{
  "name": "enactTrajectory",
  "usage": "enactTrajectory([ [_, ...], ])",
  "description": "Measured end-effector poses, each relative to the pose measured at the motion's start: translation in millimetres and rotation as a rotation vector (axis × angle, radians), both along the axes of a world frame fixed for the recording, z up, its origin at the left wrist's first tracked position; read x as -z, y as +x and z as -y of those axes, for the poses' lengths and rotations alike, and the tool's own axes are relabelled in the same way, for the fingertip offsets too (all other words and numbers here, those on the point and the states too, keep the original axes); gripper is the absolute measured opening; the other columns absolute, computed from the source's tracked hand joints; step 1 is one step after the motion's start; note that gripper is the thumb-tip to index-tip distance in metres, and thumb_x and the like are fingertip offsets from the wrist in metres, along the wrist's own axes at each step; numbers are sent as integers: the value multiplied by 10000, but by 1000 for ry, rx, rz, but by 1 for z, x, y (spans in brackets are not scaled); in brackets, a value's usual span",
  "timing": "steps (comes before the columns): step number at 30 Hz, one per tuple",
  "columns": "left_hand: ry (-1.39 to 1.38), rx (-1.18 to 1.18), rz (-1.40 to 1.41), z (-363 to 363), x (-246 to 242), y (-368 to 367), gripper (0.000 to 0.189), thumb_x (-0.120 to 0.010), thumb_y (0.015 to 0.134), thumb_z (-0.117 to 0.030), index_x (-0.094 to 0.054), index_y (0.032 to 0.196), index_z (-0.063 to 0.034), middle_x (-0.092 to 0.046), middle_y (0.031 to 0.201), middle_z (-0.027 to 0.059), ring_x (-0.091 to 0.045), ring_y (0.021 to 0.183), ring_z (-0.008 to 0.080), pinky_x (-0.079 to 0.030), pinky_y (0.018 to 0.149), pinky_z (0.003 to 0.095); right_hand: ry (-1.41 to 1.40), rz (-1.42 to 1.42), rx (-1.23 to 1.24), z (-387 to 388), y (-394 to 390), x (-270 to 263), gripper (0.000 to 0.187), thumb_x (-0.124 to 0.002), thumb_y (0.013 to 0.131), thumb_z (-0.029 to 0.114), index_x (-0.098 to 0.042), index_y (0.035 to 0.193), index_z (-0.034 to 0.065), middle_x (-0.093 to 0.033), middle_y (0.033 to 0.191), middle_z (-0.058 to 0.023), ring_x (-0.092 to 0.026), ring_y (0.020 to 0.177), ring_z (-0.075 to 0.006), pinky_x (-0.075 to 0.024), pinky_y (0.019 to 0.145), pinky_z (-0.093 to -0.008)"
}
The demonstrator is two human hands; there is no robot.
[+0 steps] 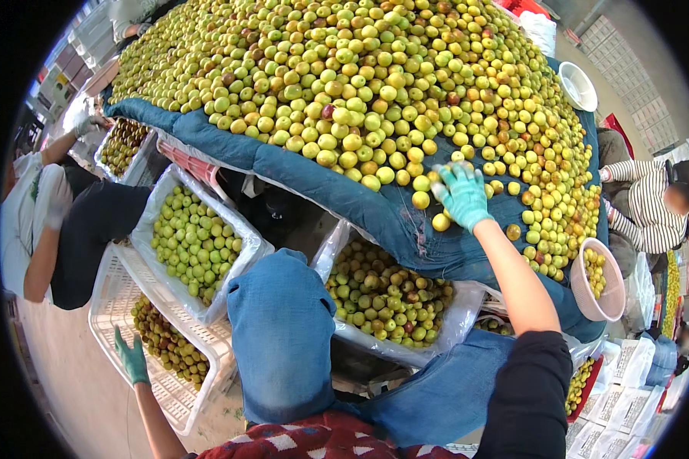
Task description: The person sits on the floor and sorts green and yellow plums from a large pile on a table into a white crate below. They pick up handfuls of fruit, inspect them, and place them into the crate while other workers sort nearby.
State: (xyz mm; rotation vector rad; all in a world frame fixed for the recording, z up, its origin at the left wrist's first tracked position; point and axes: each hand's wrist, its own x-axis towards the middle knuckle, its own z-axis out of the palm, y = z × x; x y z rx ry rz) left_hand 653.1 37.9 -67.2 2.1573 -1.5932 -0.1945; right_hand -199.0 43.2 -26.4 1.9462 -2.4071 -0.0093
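A great heap of green-yellow jujube-like fruits [344,86] lies on a table padded with a blue quilt [321,183]. My right hand [461,192], in a green glove, reaches onto the quilt with its fingers spread over several fruits at the heap's front edge; whether it grips one, I cannot tell. My left hand [131,357], gloved alike, hovers with fingers apart over the left side of a white plastic crate [192,396] that holds browner fruits [169,344]. It holds nothing. Between my knees a lined crate is filled with brownish-green fruits [387,295].
Beyond my left knee stands a lined crate [140,229] of green fruits. A person [40,229] sits at the left; another in stripes [646,195] sits at the right. A pink basket [580,281] and a white bowl [577,86] stand along the heap's right side.
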Motion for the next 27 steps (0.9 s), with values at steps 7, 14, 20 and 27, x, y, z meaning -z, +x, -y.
enactTrajectory([
  [7,-200,752,-545,75,-148,-323,590,-597,857,-17,-419,1418,-63,-480,1413,112,-511,1236,221,-427,1040,345,-203,136,-120,-15,-5,-33,512,-519,941,402,-425,1419,245,-370,1471,-153,-294,1387,-347,-234,1124,-512],
  [14,306,1882,-106,-17,-193,-573,364,-607,823,-258,-611,1121,-51,-638,1139,148,-655,944,324,-524,806,413,-382,275,-64,165,5,-70,452,-518,905,182,-480,1355,156,-417,1443,-151,-431,1296,-352,-368,1080,-418],
  [20,593,1894,152,6,-112,-624,369,-622,843,-334,-633,1105,-74,-667,1081,165,-659,975,334,-527,794,447,-418,457,69,194,-2,-27,356,-509,960,327,-506,1272,155,-554,1216,-199,-578,1078,-371,-455,959,-454],
  [27,585,1440,-882,46,-66,-643,415,-625,919,-293,-550,1235,-33,-627,932,80,-650,821,197,-550,727,316,-360,359,-60,72,-18,11,226,-570,924,248,-564,1082,87,-571,1075,-152,-606,939,-369,-503,795,-437],
])
